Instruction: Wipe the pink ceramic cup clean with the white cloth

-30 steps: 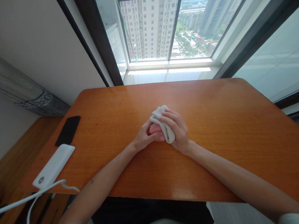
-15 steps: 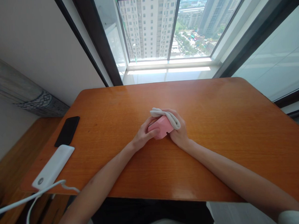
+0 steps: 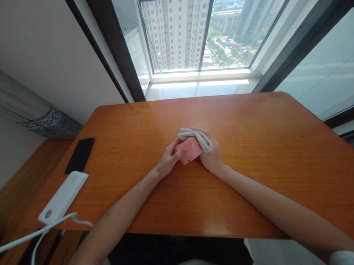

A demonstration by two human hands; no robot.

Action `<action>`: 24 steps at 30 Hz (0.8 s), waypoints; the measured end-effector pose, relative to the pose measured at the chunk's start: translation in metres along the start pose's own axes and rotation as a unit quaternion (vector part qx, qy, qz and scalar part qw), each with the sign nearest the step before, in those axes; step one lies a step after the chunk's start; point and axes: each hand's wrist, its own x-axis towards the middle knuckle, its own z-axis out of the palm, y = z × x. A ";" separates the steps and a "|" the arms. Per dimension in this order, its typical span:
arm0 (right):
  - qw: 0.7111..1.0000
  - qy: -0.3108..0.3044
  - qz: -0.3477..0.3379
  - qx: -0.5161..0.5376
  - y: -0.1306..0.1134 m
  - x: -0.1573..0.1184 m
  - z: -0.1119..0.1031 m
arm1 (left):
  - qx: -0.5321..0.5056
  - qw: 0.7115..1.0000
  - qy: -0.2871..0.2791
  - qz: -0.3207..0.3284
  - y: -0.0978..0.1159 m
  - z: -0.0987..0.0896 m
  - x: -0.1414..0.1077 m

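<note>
A pink rectangular block [image 3: 188,150] sits between my hands at the middle of the orange wooden table [image 3: 249,184]. My left hand [image 3: 169,159] grips its left side with curled fingers. A folded white cloth [image 3: 196,137] lies across the block's far edge. My right hand [image 3: 212,153] holds that cloth against the block, and its fingers are partly hidden behind the fold. Whether the block rests on the table or is lifted slightly, I cannot tell.
A black smartphone [image 3: 80,155] and a white power bank [image 3: 63,197] with a white cable [image 3: 29,238] lie on the table's left. Beyond the far edge is a floor-to-ceiling window [image 3: 175,35]. A wooden bench [image 3: 29,178] runs along the left.
The cloth has been drawn back from over the block, leaving more pink showing. Since the previous moment, the block has tilted slightly, while both arms stay nearly in place.
</note>
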 end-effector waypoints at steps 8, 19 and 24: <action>0.990 -0.049 0.110 0.075 0.005 0.005 0.000 | -0.035 0.999 -0.008 0.006 -0.007 -0.002 0.001; 0.995 0.025 -0.080 -0.059 -0.003 -0.008 0.000 | 0.006 0.999 -0.034 0.022 -0.001 0.000 0.001; 0.998 0.017 -0.049 -0.038 0.000 -0.005 0.000 | 0.027 0.999 -0.018 0.013 0.001 0.000 0.000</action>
